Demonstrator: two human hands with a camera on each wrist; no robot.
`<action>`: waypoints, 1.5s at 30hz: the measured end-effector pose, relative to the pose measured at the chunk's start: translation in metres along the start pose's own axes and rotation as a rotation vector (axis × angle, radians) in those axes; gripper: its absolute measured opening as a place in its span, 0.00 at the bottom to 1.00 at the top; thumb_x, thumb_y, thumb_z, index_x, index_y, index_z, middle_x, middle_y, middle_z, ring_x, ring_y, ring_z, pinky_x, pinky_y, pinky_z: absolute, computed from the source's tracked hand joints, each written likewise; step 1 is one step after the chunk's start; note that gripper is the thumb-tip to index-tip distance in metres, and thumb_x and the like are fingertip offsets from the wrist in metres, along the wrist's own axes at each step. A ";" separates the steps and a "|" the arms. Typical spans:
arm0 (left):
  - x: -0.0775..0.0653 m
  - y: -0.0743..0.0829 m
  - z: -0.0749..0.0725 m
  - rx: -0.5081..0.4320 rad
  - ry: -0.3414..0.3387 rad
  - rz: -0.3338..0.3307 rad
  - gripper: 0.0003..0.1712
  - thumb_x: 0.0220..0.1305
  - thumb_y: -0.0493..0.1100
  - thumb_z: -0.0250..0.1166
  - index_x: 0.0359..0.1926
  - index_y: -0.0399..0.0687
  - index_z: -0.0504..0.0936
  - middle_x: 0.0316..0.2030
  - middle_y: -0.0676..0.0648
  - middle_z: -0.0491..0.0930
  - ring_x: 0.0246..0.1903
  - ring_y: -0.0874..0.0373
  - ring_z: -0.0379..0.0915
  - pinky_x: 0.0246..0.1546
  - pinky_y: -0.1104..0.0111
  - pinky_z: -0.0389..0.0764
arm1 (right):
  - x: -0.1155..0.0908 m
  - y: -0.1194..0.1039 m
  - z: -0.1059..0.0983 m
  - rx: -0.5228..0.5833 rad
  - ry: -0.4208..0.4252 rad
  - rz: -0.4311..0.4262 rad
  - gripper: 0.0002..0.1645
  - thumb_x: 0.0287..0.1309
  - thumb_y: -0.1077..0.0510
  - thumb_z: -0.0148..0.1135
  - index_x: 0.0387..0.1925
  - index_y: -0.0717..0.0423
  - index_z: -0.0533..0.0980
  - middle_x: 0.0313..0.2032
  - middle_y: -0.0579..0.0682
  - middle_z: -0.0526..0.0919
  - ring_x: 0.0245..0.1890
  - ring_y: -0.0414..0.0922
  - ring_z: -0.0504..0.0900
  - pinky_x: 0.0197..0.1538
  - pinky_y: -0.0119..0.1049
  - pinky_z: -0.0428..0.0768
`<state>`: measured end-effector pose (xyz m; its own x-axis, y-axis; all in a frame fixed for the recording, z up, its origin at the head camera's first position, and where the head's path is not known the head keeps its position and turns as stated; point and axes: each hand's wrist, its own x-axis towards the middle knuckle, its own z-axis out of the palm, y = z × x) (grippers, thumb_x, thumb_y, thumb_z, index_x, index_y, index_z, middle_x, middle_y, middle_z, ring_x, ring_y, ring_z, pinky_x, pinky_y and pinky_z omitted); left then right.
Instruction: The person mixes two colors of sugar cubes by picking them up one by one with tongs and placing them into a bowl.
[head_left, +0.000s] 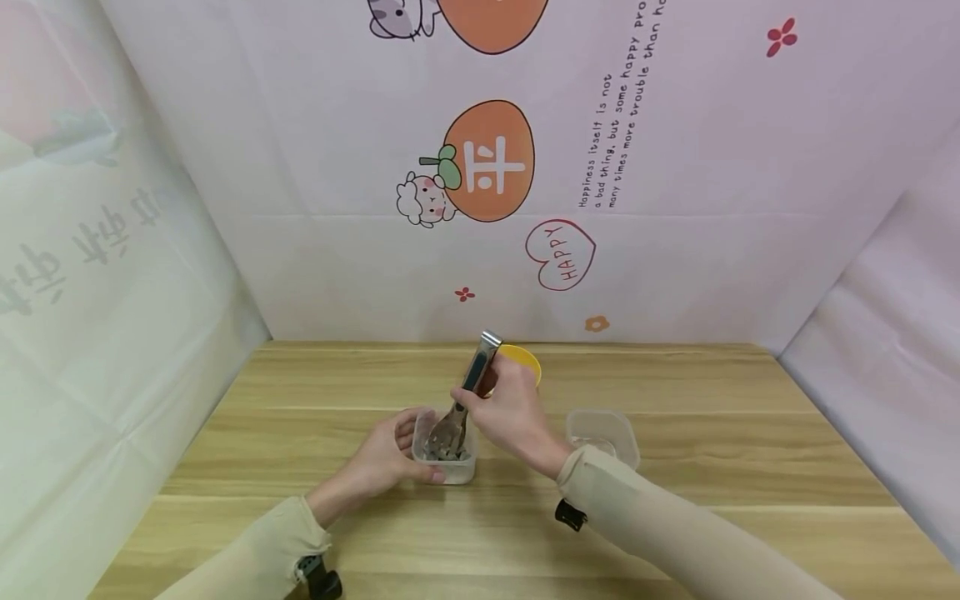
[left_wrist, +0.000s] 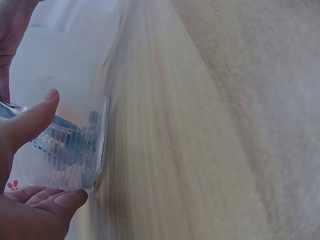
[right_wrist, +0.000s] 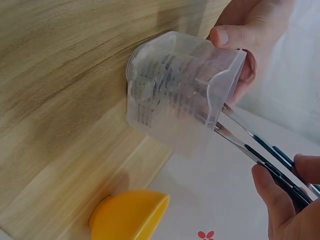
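A clear plastic container [head_left: 459, 477] stands on the wooden table with small grey pieces [head_left: 450, 455] at its bottom. My left hand [head_left: 381, 458] holds it from the left, thumb at the near side and fingers round the far side. My right hand [head_left: 516, 410] grips metal tongs [head_left: 481, 365] with dark handle inlays, thumb on one arm and fingers on the other. The tongs slant down, their slotted heads inside the container among the pieces. Through the wall in the right wrist view, the grey pieces [right_wrist: 145, 92] look blurred.
Behind my right hand is a yellow bowl [right_wrist: 125, 215], partly hidden in the head view. A second clear container [head_left: 603, 429] stands to the right, near my right forearm. Printed white sheets [head_left: 360, 275] rise at the table's back and sides.
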<state>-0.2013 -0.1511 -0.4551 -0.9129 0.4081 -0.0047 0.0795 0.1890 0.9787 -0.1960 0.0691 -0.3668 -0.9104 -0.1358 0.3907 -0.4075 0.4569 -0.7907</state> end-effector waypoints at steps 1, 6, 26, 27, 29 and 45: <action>0.000 0.000 0.000 0.002 0.002 0.001 0.58 0.46 0.31 0.85 0.76 0.28 0.62 0.70 0.33 0.73 0.68 0.39 0.71 0.71 0.53 0.73 | 0.000 -0.001 0.000 -0.001 -0.004 -0.001 0.13 0.56 0.65 0.79 0.33 0.55 0.79 0.26 0.43 0.84 0.25 0.41 0.82 0.28 0.34 0.86; -0.001 0.000 0.000 0.006 0.005 0.008 0.58 0.47 0.31 0.85 0.76 0.28 0.63 0.70 0.32 0.72 0.69 0.38 0.70 0.71 0.53 0.72 | -0.001 -0.002 0.001 0.010 -0.023 -0.008 0.12 0.57 0.67 0.78 0.34 0.56 0.79 0.27 0.44 0.84 0.25 0.42 0.82 0.27 0.33 0.87; -0.002 0.000 0.002 -0.021 0.015 -0.016 0.58 0.46 0.30 0.85 0.76 0.32 0.65 0.69 0.32 0.73 0.69 0.37 0.70 0.71 0.53 0.73 | 0.017 -0.003 -0.034 0.178 0.131 0.088 0.09 0.54 0.70 0.78 0.34 0.63 0.82 0.28 0.54 0.87 0.27 0.50 0.87 0.30 0.37 0.89; -0.003 0.000 0.002 -0.015 0.020 -0.020 0.58 0.45 0.31 0.85 0.76 0.32 0.65 0.70 0.32 0.72 0.69 0.37 0.69 0.71 0.53 0.72 | 0.019 -0.002 -0.039 0.203 0.133 0.101 0.09 0.55 0.70 0.77 0.34 0.64 0.82 0.29 0.56 0.87 0.28 0.51 0.88 0.31 0.37 0.90; -0.003 0.001 0.002 -0.004 0.028 -0.025 0.59 0.45 0.31 0.86 0.76 0.32 0.64 0.71 0.32 0.70 0.70 0.36 0.67 0.72 0.52 0.70 | 0.023 -0.001 -0.050 0.245 0.140 0.122 0.09 0.56 0.71 0.76 0.35 0.67 0.82 0.31 0.59 0.88 0.30 0.52 0.89 0.34 0.39 0.91; -0.004 0.000 0.003 -0.004 0.039 -0.022 0.60 0.45 0.31 0.85 0.77 0.30 0.62 0.73 0.32 0.68 0.72 0.35 0.64 0.73 0.53 0.68 | 0.063 0.037 -0.103 0.174 0.291 0.209 0.18 0.60 0.68 0.74 0.48 0.72 0.78 0.39 0.65 0.85 0.33 0.54 0.89 0.35 0.36 0.92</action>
<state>-0.1962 -0.1500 -0.4559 -0.9293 0.3688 -0.0180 0.0580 0.1939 0.9793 -0.2608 0.1677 -0.3232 -0.9269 0.2108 0.3106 -0.2445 0.2890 -0.9256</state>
